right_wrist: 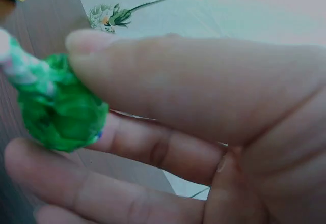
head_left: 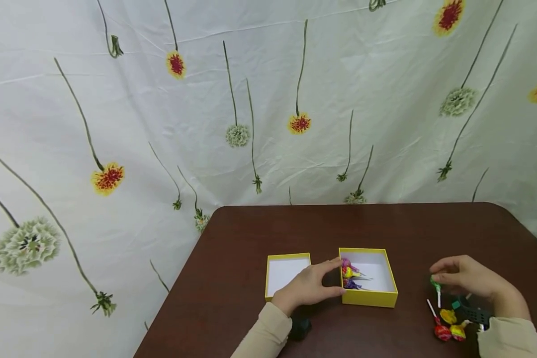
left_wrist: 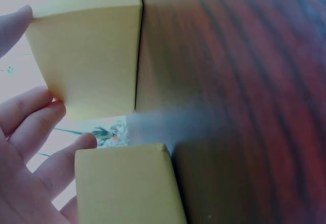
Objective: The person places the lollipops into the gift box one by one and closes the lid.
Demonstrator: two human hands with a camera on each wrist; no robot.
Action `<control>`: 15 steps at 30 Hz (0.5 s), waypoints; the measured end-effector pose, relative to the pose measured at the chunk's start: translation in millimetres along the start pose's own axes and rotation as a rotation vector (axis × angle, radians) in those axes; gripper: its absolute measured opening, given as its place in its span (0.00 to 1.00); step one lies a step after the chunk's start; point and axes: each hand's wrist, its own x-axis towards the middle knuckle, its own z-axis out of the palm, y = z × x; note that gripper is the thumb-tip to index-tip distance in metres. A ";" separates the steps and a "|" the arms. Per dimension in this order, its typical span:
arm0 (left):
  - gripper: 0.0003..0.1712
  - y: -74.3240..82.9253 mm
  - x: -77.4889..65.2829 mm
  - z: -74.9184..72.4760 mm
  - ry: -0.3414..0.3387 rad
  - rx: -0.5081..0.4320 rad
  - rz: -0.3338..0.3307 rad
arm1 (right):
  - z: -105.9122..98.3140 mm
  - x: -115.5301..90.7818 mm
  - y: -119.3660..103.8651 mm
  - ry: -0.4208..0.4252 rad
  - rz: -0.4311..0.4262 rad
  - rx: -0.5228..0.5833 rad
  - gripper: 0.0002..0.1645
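My left hand (head_left: 311, 284) touches the left wall of a yellow box (head_left: 370, 298), thumb and fingers spread along its rim. Inside, against that wall, lie a pink lollipop (head_left: 346, 262), a yellow-and-red lollipop (head_left: 348, 272) and a purple lollipop (head_left: 350, 284). Well to the right of the box, my right hand (head_left: 472, 278) pinches a green lollipop (right_wrist: 63, 112) by its wrapped head between thumb and fingers. Its white stick points down toward the table in the head view. Below that hand lie a red lollipop (head_left: 442, 332), an orange-yellow lollipop (head_left: 448, 316) and a yellow-red lollipop (head_left: 458, 331).
A shallow yellow-edged box part (head_left: 288, 273) with a white inside stands left of the box, partly behind my left hand. The dark brown table (head_left: 250, 223) ends at a white flower-print cloth (head_left: 268, 149). A black device (head_left: 473, 314) is at my right wrist.
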 end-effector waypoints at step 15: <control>0.42 -0.5 -1.3 0.1 0.001 0.017 -0.007 | 10.4 1.4 -21.5 0.234 -0.080 -0.156 0.24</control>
